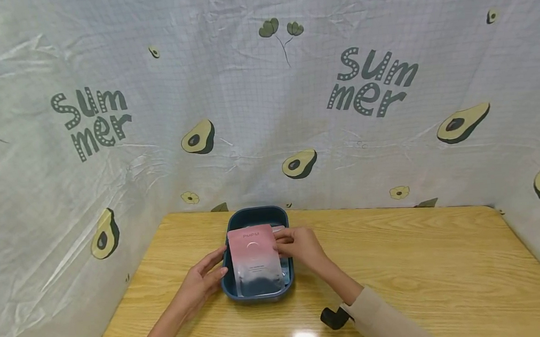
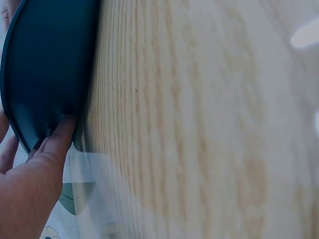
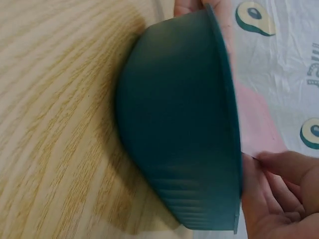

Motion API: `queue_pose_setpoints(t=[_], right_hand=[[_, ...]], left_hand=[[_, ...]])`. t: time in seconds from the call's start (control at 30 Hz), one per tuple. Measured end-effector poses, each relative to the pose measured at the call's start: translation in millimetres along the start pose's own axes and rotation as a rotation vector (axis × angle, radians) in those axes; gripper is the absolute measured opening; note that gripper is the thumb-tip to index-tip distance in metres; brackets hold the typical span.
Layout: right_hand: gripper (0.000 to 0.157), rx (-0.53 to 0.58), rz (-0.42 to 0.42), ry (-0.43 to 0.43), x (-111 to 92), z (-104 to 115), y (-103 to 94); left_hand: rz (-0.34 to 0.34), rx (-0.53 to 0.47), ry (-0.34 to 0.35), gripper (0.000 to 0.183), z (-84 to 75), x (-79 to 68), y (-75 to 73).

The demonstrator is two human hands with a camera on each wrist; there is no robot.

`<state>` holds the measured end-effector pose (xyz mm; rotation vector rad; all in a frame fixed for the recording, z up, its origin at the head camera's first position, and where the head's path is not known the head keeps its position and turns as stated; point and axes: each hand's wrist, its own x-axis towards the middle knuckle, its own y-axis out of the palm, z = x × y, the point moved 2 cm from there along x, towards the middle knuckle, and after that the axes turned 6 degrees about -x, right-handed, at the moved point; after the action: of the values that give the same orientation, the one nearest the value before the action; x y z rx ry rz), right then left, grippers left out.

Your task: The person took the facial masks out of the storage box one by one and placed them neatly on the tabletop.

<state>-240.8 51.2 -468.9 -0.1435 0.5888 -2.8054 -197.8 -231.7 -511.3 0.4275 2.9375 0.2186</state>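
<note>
A dark blue plastic basin (image 1: pixel 230 292) stands on the table, with a flat packet (image 1: pixel 255 258) in it, pink at the top and fading to a silvery grey. My right hand (image 1: pixel 301 247) pinches the packet's right edge between thumb and fingers, just above the basin's right rim; the right wrist view shows this pinch on the pink packet (image 3: pixel 254 119) too. On the other side, my left hand (image 1: pixel 203 281) touches the basin's left wall with fairly straight fingers. Other packets, one light blue (image 1: pixel 286 271), show partly beneath the pink one.
The basin sits toward the back left of a wooden table (image 1: pixel 404 274). A white curtain (image 1: pixel 244 96) printed with avocados and lettering hangs behind the table and along its sides. Light reflects off the table near its front edge.
</note>
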Motion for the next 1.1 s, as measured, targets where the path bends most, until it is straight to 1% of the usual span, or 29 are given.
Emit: queue_pose_setpoints(t=[0.13,0.33,0.43,0.63,0.77,1.0,1.1], right_hand=[[0.029,0.051,0.059,0.028,-4.5,-2.2,-1.5],[0.021,0.153,0.085,0.079,-1.5,-3.6,4.5],[0.022,0.141,0.093,0.074,0.9,-2.6,8.1],[0.021,0.05,0.108,0.077,6.4,2.7,12.1],[0.02,0.055,0.105,0.102,7.7,3.6,12.7],[0.019,0.099,0.049,0.142,7.8,4.4,14.2],[0.019,0.105,0.045,0.147,8.5,5.1,15.7]], left_hand=[[-0.005,-0.001,-0.001,0.062,3.3,0.5,-1.0],[-0.007,0.002,-0.009,0.062,6.6,-0.4,-3.2],[0.008,-0.02,0.0,0.06,6.7,0.8,-2.9],[0.033,-0.043,0.011,0.061,3.6,2.0,-2.6],[0.042,-0.051,0.015,0.061,3.1,1.7,-2.3],[0.045,-0.055,0.02,0.06,2.5,1.7,-2.0],[0.041,-0.056,0.017,0.06,3.1,1.7,-2.3]])
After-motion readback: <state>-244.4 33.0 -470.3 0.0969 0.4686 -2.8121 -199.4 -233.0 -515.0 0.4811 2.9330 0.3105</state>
